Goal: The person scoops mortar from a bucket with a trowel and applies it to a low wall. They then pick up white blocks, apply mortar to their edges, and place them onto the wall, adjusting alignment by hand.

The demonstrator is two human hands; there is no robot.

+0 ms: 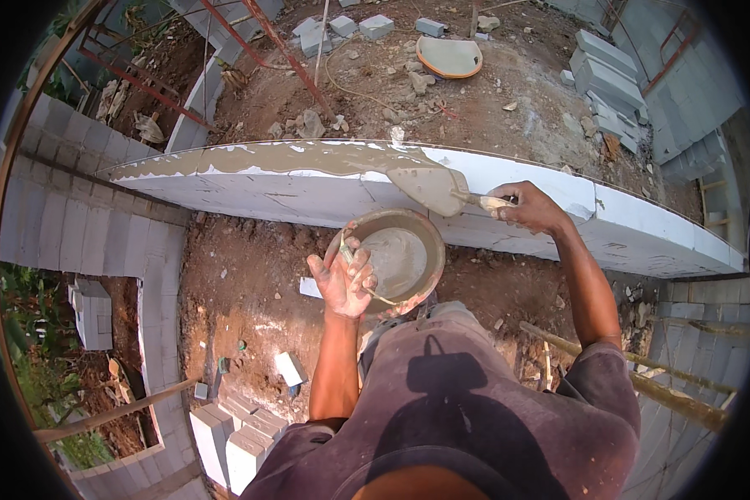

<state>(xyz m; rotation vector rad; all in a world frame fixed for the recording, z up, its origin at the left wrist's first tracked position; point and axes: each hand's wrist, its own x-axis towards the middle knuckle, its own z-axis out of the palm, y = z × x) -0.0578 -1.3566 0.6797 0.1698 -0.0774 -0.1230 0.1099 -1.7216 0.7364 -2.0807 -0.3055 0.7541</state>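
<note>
Trowel: held by handle in right hand, blade just left, at block wall's edge. Hand's lower left: bucket, bail clasped in left hand. Farther left: mortar. Well beyond: orange-rimmed basin.

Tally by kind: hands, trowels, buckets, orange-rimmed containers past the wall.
Hands: 2 (left hand, right hand)
Trowel: 1
Bucket: 1
Orange-rimmed container: 1
Total: 5
</note>
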